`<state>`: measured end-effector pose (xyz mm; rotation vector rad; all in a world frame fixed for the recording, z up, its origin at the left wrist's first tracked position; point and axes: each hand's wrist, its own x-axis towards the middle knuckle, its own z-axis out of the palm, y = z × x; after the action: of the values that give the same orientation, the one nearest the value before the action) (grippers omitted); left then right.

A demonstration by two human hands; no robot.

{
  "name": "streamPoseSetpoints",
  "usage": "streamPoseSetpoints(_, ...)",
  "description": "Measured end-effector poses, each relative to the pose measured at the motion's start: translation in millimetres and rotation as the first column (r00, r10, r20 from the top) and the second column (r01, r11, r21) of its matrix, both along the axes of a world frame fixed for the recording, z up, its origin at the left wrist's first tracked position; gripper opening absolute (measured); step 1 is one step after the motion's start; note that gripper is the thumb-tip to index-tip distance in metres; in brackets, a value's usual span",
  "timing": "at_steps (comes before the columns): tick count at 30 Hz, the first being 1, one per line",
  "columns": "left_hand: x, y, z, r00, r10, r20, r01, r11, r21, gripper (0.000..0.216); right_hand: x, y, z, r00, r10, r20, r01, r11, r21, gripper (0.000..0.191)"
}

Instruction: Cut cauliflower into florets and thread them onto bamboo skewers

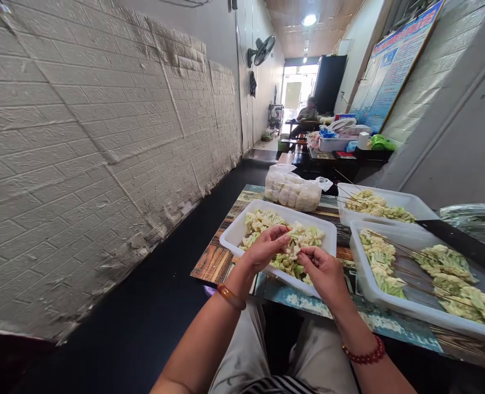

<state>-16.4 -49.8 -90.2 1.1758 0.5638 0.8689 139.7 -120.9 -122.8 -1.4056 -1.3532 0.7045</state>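
Both my hands hover over a white tray (234,232) filled with loose cauliflower florets (262,220). My left hand (266,247) is closed in a pinch on a small cauliflower piece (292,249). My right hand (323,269) has its fingers curled and pinched next to that same piece, and what it grips is too small to name. An orange bangle sits on my left wrist, a dark red bead bracelet on my right.
To the right, a white tray (363,273) holds cauliflower skewers on thin sticks, with another such tray (420,205) behind. A plastic bag of pale rolls (292,190) lies at the table's far end. A brick-pattern wall runs along the left. A person sits far down the corridor.
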Motion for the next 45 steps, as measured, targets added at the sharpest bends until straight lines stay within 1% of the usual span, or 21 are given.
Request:
streamPoseSetpoints(4, 0, 2, -5.7, 1.0, 0.024, 0.005, -0.025, 0.999, 0.042, 0.046, -1, 0, 0.3, 1.0, -0.011, 0.028, 0.011, 1.0, 0.004, 0.031)
streamPoseSetpoints(7, 1, 2, -6.8, 1.0, 0.029, 0.012, -0.029, 0.999, 0.039, 0.046, -1, -1, 0.9, 1.0, 0.006, 0.003, -0.006, 1.0, 0.013, 0.031)
streamPoseSetpoints(10, 1, 1, -4.5, 0.999, 0.036, -0.004, -0.036, 0.998, 0.042, 0.046, 0, 0, 0.9, 0.999, 0.013, -0.047, -0.013, 1.0, 0.007, 0.033)
streamPoseSetpoints(13, 2, -2, -0.1, 1.0, 0.017, -0.002, -0.017, 1.0, 0.009, 0.045, 0, 2, 0.5, 0.992, -0.021, -0.121, 0.022, 1.0, 0.003, 0.037)
streamPoseSetpoints(15, 3, -3, 2.8, 1.0, -0.019, 0.013, 0.019, 0.999, -0.026, 0.048, 0, 4, 0.3, 0.985, -0.055, -0.166, 0.059, 0.998, 0.017, 0.039)
streamPoseSetpoints(17, 5, -3, 5.3, 0.999, -0.029, 0.018, 0.03, 0.999, -0.042, 0.055, 0, 6, 0.3, 0.976, -0.075, -0.203, 0.083, 0.996, 0.033, 0.04)
streamPoseSetpoints(19, 6, -2, 7.1, 1.0, 0.012, 0.006, -0.012, 0.999, -0.051, 0.058, -1, 8, 0.6, 0.971, -0.067, -0.231, 0.077, 0.996, 0.034, 0.04)
streamPoseSetpoints(23, 9, 1, 8.3, 0.99, 0.137, -0.012, -0.138, 0.986, -0.09, 0.063, -3, 10, 1.8, 0.959, 0.008, -0.283, 0.004, 0.999, 0.044, 0.042)
streamPoseSetpoints(26, 15, 0, 7.2, 0.974, 0.226, 0.015, -0.222, 0.966, -0.134, 0.065, -5, 11, 4.0, 0.941, -0.002, -0.34, 0.035, 0.995, 0.092, 0.045)
streamPoseSetpoints(28, 19, -2, 6.2, 0.964, 0.265, 0.019, -0.261, 0.957, -0.127, 0.066, -7, 12, 6.4, 0.921, -0.021, -0.388, 0.07, 0.991, 0.113, 0.045)
streamPoseSetpoints(31, 22, -6, 5.7, 0.963, 0.268, -0.014, -0.268, 0.96, -0.085, 0.067, -8, 16, 10.1, 0.891, -0.022, -0.454, 0.091, 0.987, 0.131, 0.047)
streamPoseSetpoints(33, 22, -9, 6.2, 0.966, 0.256, -0.029, -0.257, 0.965, -0.058, 0.067, -9, 18, 11.3, 0.885, -0.021, -0.465, 0.096, 0.986, 0.139, 0.051)
streamPoseSetpoints(35, 20, -10, 7.0, 0.967, 0.252, -0.025, -0.253, 0.967, -0.028, 0.062, -8, 20, 11.1, 0.896, -0.026, -0.443, 0.101, 0.984, 0.145, 0.055)
streamPoseSetpoints(38, 20, -10, 8.1, 0.962, 0.274, -0.005, -0.274, 0.962, -0.006, 0.047, -7, 21, 9.0, 0.923, -0.05, -0.381, 0.119, 0.98, 0.161, 0.058)
streamPoseSetpoints(40, 22, -11, 8.8, 0.952, 0.306, 0.018, -0.305, 0.951, -0.05, 0.04, -7, 21, 8.3, 0.938, -0.073, -0.339, 0.14, 0.974, 0.178, 0.058)
streamPoseSetpoints(42, 24, -13, 9.6, 0.946, 0.319, 0.056, -0.308, 0.94, -0.146, 0.039, -8, 19, 9.0, 0.947, -0.092, -0.308, 0.157, 0.968, 0.194, 0.057)
streamPoseSetpoints(43, 24, -14, 10.1, 0.95, 0.304, 0.076, -0.285, 0.938, -0.196, 0.039, -9, 19, 10.0, 0.949, -0.096, -0.299, 0.161, 0.966, 0.2, 0.056)
streamPoseSetpoints(45, 26, -16, 10.8, 0.969, 0.227, 0.101, -0.195, 0.947, -0.255, 0.04, -10, 17, 12.9, 0.952, -0.098, -0.29, 0.161, 0.966, 0.201, 0.054)
